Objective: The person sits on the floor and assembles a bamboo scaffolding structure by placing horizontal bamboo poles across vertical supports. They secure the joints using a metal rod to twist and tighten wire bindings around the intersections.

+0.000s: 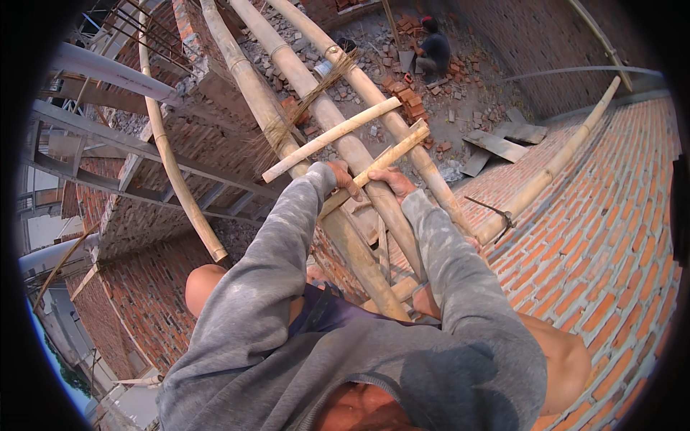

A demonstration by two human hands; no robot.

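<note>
My left hand and my right hand are both closed on a short wooden strip. It lies slantwise across three long bamboo poles that run away from me. The left hand sits near the strip's lower part, beside the left pole. The right hand is over the middle pole, with its thumb side along the strip. Beyond my hands a second pale strip crosses the same poles, roughly parallel. The right pole passes beneath the far ends of both strips.
Frayed fibre lashing binds the poles farther off. A brick wall and a bamboo pole stand to my right. Far below, a person crouches by stacked bricks and rubble. A metal ladder-like frame lies left.
</note>
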